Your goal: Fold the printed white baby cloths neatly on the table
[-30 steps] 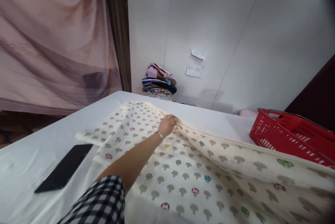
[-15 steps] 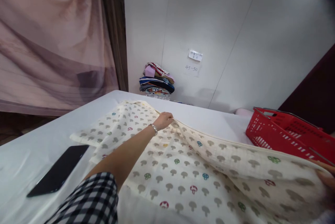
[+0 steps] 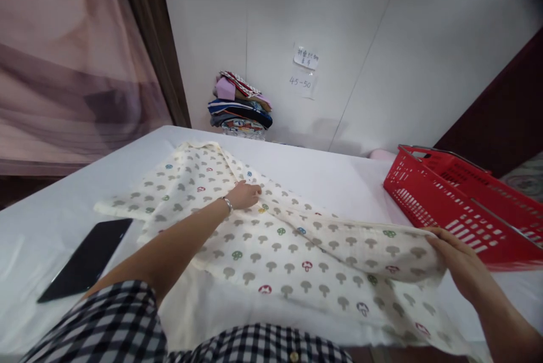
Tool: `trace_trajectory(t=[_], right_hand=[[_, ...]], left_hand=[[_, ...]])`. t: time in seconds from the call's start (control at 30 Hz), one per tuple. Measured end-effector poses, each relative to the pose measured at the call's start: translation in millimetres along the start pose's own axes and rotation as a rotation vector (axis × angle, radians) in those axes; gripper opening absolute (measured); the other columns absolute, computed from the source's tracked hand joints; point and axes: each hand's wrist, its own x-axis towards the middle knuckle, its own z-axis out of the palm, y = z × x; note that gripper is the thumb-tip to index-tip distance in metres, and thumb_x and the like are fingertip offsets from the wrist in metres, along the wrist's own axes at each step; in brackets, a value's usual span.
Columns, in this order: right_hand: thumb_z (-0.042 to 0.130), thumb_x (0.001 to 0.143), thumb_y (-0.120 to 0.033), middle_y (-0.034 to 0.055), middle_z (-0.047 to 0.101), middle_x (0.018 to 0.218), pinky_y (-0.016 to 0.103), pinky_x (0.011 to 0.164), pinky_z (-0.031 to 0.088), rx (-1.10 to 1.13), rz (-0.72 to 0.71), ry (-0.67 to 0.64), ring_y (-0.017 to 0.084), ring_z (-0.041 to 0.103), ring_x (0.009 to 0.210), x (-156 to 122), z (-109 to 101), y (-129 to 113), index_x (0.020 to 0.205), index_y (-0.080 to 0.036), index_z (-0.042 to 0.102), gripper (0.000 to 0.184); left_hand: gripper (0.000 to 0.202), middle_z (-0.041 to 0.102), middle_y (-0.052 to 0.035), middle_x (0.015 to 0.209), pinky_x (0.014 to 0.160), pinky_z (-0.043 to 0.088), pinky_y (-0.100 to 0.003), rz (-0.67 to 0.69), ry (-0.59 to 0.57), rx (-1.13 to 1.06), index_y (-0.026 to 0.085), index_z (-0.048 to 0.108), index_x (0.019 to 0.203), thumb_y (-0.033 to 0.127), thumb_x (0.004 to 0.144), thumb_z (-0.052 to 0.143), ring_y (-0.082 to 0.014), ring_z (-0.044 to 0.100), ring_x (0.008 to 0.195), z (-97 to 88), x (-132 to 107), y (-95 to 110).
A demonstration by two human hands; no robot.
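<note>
A cream cloth printed with small mushrooms (image 3: 297,261) lies spread over the table, partly folded over on itself. My left hand (image 3: 242,195), with a silver bracelet at the wrist, is closed on the fold near the cloth's middle. At the cloth's right end, my right hand (image 3: 460,255) grips the upper edge, its thumb side on top and its other fingers hidden beneath. Between the two hands, the edge stretches in a slightly raised flap. The near right part of the cloth hangs toward the table's front edge.
A black phone (image 3: 87,258) lies on the white table (image 3: 38,227) left of the cloth. A red basket (image 3: 449,204) stands at the right. Folded textiles (image 3: 241,106) are stacked against the wall, beside a paper sign (image 3: 305,57). A pink curtain (image 3: 63,69) hangs at the left.
My right hand has come further into view, bringing the cloth's right end inward and lower. My left hand stays at the fold, while the cloth beyond it lies flatter. The view has shifted.
</note>
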Motion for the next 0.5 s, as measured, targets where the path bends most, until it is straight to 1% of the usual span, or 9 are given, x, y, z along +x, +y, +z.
trace_trajectory(t=[0.07, 0.13, 0.2, 0.3, 0.37, 0.43, 0.5], right_hand=[[0.059, 0.063, -0.044, 0.0036, 0.064, 0.081, 0.026, 0.061, 0.042, 0.023, 0.012, 0.001, 0.02, 0.057, 0.076, -0.2, -1.0, 1.6, 0.088, -0.024, 0.062, 0.032], [0.06, 0.062, -0.043, 0.0025, 0.063, 0.08, 0.026, 0.06, 0.041, 0.031, 0.004, 0.004, 0.02, 0.055, 0.075, 0.4, -3.4, 2.2, 0.086, -0.024, 0.062, 0.031], [0.061, 0.061, -0.042, 0.0016, 0.062, 0.08, 0.026, 0.06, 0.039, 0.041, -0.009, 0.001, 0.02, 0.053, 0.075, 1.8, -5.5, 3.8, 0.084, -0.024, 0.062, 0.029], [0.061, 0.058, -0.038, -0.0002, 0.06, 0.075, 0.025, 0.057, 0.037, 0.098, -0.006, -0.001, 0.017, 0.051, 0.07, 4.6, -4.9, 7.2, 0.075, -0.022, 0.063, 0.023], [0.063, 0.055, -0.034, -0.0016, 0.057, 0.064, 0.023, 0.053, 0.035, 0.219, 0.021, -0.026, 0.014, 0.048, 0.061, 6.0, -1.7, 7.8, 0.068, -0.021, 0.062, 0.018], [0.065, 0.053, -0.032, -0.0027, 0.052, 0.054, 0.023, 0.048, 0.034, 0.37, 0.074, -0.082, 0.012, 0.044, 0.052, 7.4, 2.5, 6.2, 0.061, -0.02, 0.059, 0.016], [0.066, 0.052, -0.03, -0.0031, 0.049, 0.05, 0.023, 0.043, 0.032, 0.481, 0.15, -0.128, 0.012, 0.042, 0.046, 9.6, 5.9, 3.0, 0.059, -0.02, 0.057, 0.015]], left_hand=[[0.027, 0.067, -0.0046, 0.099, 0.104, 0.021, -0.041, 0.061, 0.002, 0.037, 0.019, 0.059, 0.095, 0.021, 0.075, 0.041, -0.0191, 0.059, 0.094, 4.5, 0.1, 1.7], [0.025, 0.066, -0.0056, 0.102, 0.103, 0.024, -0.04, 0.103, 0.022, 0.064, 0.019, 0.06, 0.091, 0.021, 0.075, 0.041, -0.02, 0.058, 0.097, 8.7, 1.2, 1.5], [0.023, 0.066, -0.0058, 0.098, 0.098, 0.031, -0.037, 0.113, 0.052, 0.066, 0.018, 0.06, 0.086, 0.018, 0.073, 0.041, -0.0197, 0.058, 0.092, 11.5, 1.1, 0.8], [0.019, 0.067, -0.0045, 0.086, 0.089, 0.038, -0.032, 0.083, 0.082, 0.045, 0.018, 0.059, 0.078, 0.015, 0.071, 0.041, -0.0193, 0.059, 0.085, 10.4, -1.9, 2.0], [0.018, 0.066, -0.004, 0.08, 0.087, 0.039, -0.031, 0.052, 0.073, 0.042, 0.018, 0.058, 0.076, 0.015, 0.07, 0.041, -0.0198, 0.059, 0.084, 6.1, -4.6, 4.6], [0.019, 0.066, -0.0035, 0.076, 0.087, 0.039, -0.032, 0.031, 0.051, 0.052, 0.019, 0.058, 0.076, 0.014, 0.069, 0.041, -0.0204, 0.059, 0.085, 1.0, -6.5, 7.1], [0.021, 0.066, -0.0032, 0.077, 0.089, 0.038, -0.033, 0.023, 0.034, 0.057, 0.019, 0.059, 0.079, 0.016, 0.07, 0.041, -0.0206, 0.058, 0.087, -2.9, -6.9, 8.0]])
